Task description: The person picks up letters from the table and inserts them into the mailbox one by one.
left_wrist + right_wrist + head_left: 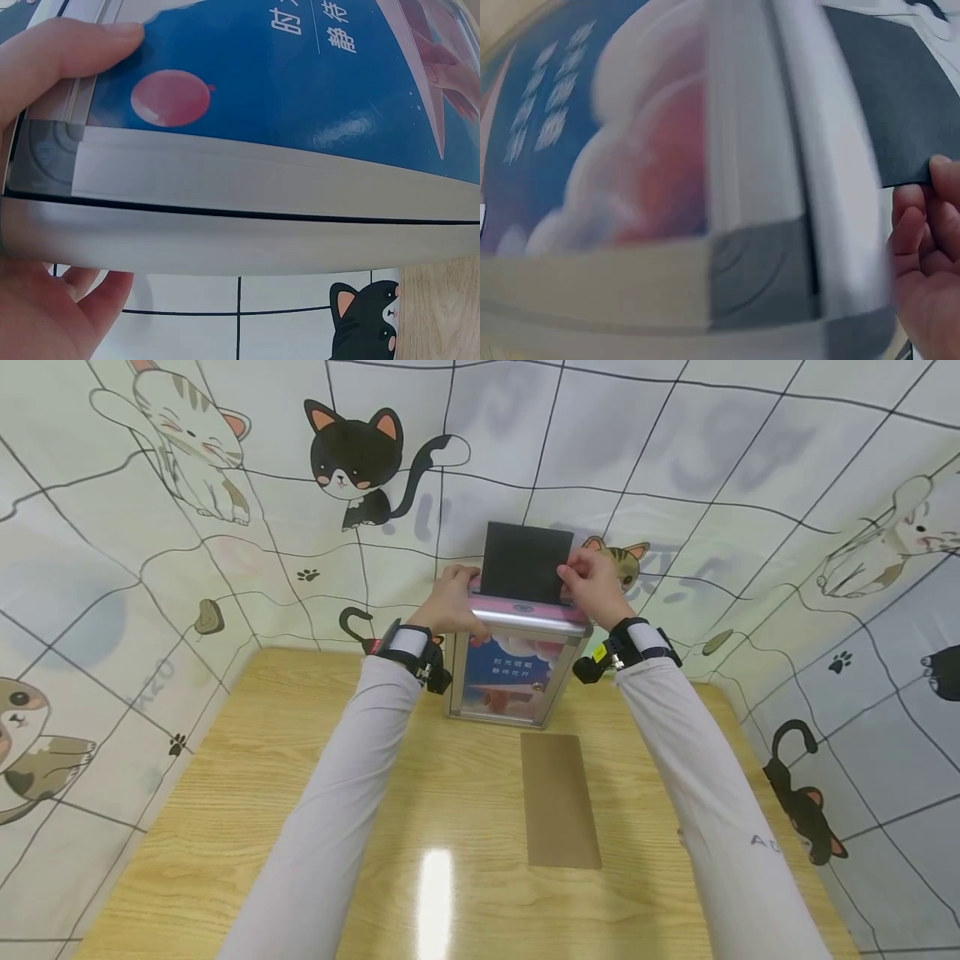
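Note:
A silver-framed box [498, 681] with a pink top and a blue printed front panel stands upright at the back of the table. My left hand [453, 602] grips its upper left corner, thumb on the front, the other fingers behind. In the left wrist view the thumb [97, 49] lies on the panel's edge. A flat black sheet, perhaps an envelope, [525, 560] stands up from the box's top, its lower edge at the slot there. My right hand [596, 585] pinches the sheet's right edge, also seen in the right wrist view, where the black sheet [900, 90] rises past the box's rim.
A flat brown rectangular sheet [561, 802] lies on the wooden table [300, 827] in front of the box. Behind the box and along both sides hangs a white grid-patterned cover [495, 443] with cartoon cats. A small round lock [537, 687] sits on the box's front.

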A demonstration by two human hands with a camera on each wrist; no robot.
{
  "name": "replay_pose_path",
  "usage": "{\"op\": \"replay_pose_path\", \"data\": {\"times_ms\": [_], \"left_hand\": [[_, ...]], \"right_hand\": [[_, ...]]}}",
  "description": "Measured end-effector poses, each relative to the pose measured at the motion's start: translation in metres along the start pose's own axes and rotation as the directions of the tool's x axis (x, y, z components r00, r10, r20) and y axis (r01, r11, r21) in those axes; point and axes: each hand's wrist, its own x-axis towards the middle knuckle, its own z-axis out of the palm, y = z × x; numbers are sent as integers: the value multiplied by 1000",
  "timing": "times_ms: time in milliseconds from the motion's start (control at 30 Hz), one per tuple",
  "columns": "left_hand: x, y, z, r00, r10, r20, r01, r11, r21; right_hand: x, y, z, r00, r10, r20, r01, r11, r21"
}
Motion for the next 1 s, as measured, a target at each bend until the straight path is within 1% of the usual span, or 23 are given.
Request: {"op": "replay_pose_path", "data": {"times_ms": [100, 167, 267, 367, 433, 600, 767, 900, 1000], "left_hand": [[1, -1, 0, 1000, -5, -9, 5, 1000, -6], [1, -1, 0, 1000, -4, -9, 4, 1000, -10], [1, 0, 0, 1000, -3, -9, 3, 1000, -12], [0, 2, -1, 1000, -6, -2, 6, 1000, -14], [-1, 2, -1, 1000, -9, 2, 9, 1000, -13], [-1, 1, -1, 1000, -15, 8, 15, 1000, -22], [0, 0, 0, 1000, -15, 7, 15, 999, -41], [0, -1, 0, 1000, -16, 4, 16, 999, -40], [0, -1, 0, 1000, -15, 3, 15, 999, -32]], "right_hand": [[1, -1, -2, 999, 25, -39, -24, 999, 33], [1, 0, -4, 999, 15, -44, -14, 1000, 18], [-2, 3, -6, 1000, -15, 14, 15, 1000, -17], [-5, 7, -7, 996, -43, 81, 49, 997, -67], [-8, 8, -8, 993, -56, 106, 67, 992, -107], [-11, 7, -9, 990, -70, 124, 94, 975, -199], [-11, 6, -11, 989, -44, 141, 80, 962, -262], [-10, 5, -14, 986, -23, 164, 70, 955, -287], [-9, 4, -15, 983, -22, 180, 74, 954, -292]]}}
